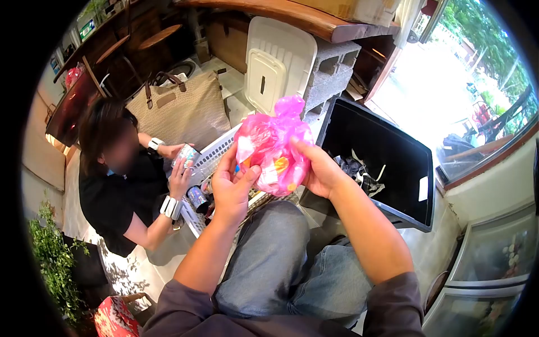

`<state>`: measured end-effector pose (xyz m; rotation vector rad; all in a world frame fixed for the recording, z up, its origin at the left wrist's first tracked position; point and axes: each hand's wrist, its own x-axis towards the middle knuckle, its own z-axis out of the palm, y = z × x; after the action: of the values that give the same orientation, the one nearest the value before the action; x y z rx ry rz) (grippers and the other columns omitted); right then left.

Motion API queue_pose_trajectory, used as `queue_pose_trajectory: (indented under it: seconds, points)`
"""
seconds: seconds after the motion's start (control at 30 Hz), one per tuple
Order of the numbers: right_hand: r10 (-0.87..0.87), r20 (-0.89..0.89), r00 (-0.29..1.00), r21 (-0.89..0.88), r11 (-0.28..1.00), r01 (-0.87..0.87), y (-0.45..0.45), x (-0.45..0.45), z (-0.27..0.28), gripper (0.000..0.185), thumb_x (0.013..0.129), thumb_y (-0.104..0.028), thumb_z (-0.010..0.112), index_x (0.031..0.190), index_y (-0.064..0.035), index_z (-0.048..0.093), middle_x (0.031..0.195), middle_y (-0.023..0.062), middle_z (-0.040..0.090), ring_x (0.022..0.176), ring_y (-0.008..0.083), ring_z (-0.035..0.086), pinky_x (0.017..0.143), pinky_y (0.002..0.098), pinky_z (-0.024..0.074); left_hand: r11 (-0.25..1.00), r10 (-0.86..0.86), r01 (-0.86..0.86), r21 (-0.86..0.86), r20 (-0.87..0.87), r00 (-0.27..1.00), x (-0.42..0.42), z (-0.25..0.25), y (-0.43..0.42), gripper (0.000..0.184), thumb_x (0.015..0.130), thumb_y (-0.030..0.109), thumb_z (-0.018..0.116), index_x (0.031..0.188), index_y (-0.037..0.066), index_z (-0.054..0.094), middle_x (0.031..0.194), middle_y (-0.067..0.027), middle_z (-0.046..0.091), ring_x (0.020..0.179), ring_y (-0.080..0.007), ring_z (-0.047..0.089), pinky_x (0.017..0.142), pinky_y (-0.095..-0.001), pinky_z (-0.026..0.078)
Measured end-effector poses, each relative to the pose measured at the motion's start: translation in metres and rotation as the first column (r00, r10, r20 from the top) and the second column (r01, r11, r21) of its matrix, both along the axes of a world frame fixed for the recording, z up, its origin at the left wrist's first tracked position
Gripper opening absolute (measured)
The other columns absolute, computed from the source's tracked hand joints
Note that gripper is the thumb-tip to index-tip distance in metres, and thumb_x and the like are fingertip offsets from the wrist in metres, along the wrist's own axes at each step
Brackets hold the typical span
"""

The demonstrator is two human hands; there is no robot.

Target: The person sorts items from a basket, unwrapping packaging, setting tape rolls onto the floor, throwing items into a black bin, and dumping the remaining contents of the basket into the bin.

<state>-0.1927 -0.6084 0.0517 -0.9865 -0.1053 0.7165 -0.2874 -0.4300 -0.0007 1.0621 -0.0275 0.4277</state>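
A pink translucent plastic bag (276,147), knotted or bunched at its top, is held up between both hands above my knees. Small colourful items show through it, one of them yellow-orange; their kind I cannot make out. My left hand (234,182) grips the bag's left side, thumb in front. On the right side, my right hand (321,171) closes on it with the fingers partly behind. Below and left of the bag stands a white perforated plastic basket (216,150) with several items in it, among them a shiny patterned cylinder (196,197).
A person (120,174) at the left handles a shiny patterned can (188,155) over the basket. At the right, a black bin (387,154) holds crumpled dark and white scraps (359,174). Behind are a woven bag (182,109), a white lid (279,62) and concrete blocks (331,70).
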Motion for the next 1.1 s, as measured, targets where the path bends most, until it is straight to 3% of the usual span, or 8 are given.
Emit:
queue_pose_trajectory:
  seconds: [0.2,0.37,0.57,0.7,0.77,0.87,1.03,1.1]
  points:
    - [-0.549,0.389,0.739,-0.077,0.780,0.620,-0.094,0.062,0.020,0.020,0.087,-0.005,0.069,0.105,0.0023,0.070,0.089,0.0086,0.071,0.074,0.0183,0.069,0.066,0.0336,0.0571,0.958,-0.202,0.216,0.189,-0.094,0.975,-0.004,-0.011,0.008,0.069,0.096,0.005,0.069,0.156,0.004,0.036,0.144,-0.0156,0.055,0.113,-0.0195,0.066,0.094,-0.0322,0.055]
    - [0.347,0.755,0.557,-0.549,-0.132,0.826,-0.185,0.045,0.039,0.072,0.078,-0.039,0.085,0.129,0.0054,0.063,0.130,0.0285,0.065,0.122,0.0404,0.063,0.105,0.0450,0.0475,0.875,0.352,-0.170,0.453,-0.356,0.865,-0.023,-0.108,0.085,0.045,0.091,0.001,0.069,0.134,-0.001,0.056,0.118,-0.0121,0.067,0.091,-0.0145,0.067,0.080,-0.0295,0.056]
    - [0.418,0.786,0.454,-0.572,0.216,0.791,-0.139,0.032,0.021,0.059,0.084,-0.032,0.081,0.128,0.0041,0.065,0.132,0.0238,0.063,0.126,0.0388,0.060,0.108,0.0420,0.0455,-0.191,0.838,-0.172,0.966,0.252,0.485,-0.010,-0.094,0.226,0.057,0.085,0.030,0.079,0.125,-0.005,0.058,0.116,-0.0159,0.061,0.124,-0.0324,0.063,0.089,-0.0394,0.057]
    - [0.461,0.778,0.428,-0.599,0.337,0.727,-0.107,0.028,0.016,0.053,0.083,-0.025,0.079,0.126,0.0037,0.065,0.141,0.0218,0.057,0.130,0.0385,0.056,0.110,0.0422,0.0446,0.786,0.496,0.213,0.581,-0.798,0.343,0.025,-0.116,0.331,0.076,0.078,0.055,0.082,0.128,0.001,0.059,0.126,-0.0183,0.060,0.108,-0.0248,0.061,0.086,-0.0371,0.051]
    - [0.430,0.784,0.448,-0.607,0.380,0.698,-0.094,0.025,0.015,0.051,0.084,-0.024,0.078,0.126,0.0031,0.066,0.142,0.0193,0.057,0.130,0.0377,0.056,0.110,0.0415,0.0450,0.897,0.295,0.217,0.384,-0.889,0.351,0.025,-0.149,0.332,0.082,0.080,0.060,0.081,0.133,0.005,0.052,0.118,-0.0158,0.063,0.099,-0.0256,0.065,0.079,-0.0411,0.054]
    - [0.471,0.794,0.385,-0.578,0.388,0.718,-0.083,0.024,0.016,0.048,0.085,-0.022,0.077,0.123,0.0033,0.067,0.141,0.0181,0.058,0.127,0.0373,0.058,0.108,0.0410,0.0464,0.931,0.173,0.152,0.332,-0.769,0.615,0.031,-0.145,0.266,0.059,0.086,0.015,0.082,0.135,0.010,0.049,0.107,-0.0073,0.056,0.096,-0.0207,0.063,0.072,-0.0349,0.054]
    - [0.488,0.802,0.344,-0.565,0.434,0.702,-0.074,0.024,0.008,0.043,0.085,-0.021,0.077,0.119,0.0044,0.068,0.137,0.0197,0.060,0.122,0.0385,0.061,0.104,0.0421,0.0492,0.288,0.644,0.410,0.866,-0.492,0.586,0.033,-0.139,0.197,0.079,0.070,0.006,0.085,0.140,0.004,0.051,0.122,-0.0205,0.060,0.104,-0.0285,0.064,0.089,-0.0389,0.055]
    - [0.490,0.812,0.316,-0.545,0.445,0.710,-0.071,0.022,0.003,0.042,0.085,-0.020,0.077,0.118,0.0044,0.069,0.134,0.0201,0.061,0.121,0.0388,0.061,0.104,0.0421,0.0494,0.436,0.492,0.238,0.868,-0.451,0.745,0.037,-0.139,0.180,0.077,0.069,0.010,0.087,0.138,0.002,0.052,0.122,-0.0201,0.061,0.109,-0.0280,0.063,0.095,-0.0382,0.052]
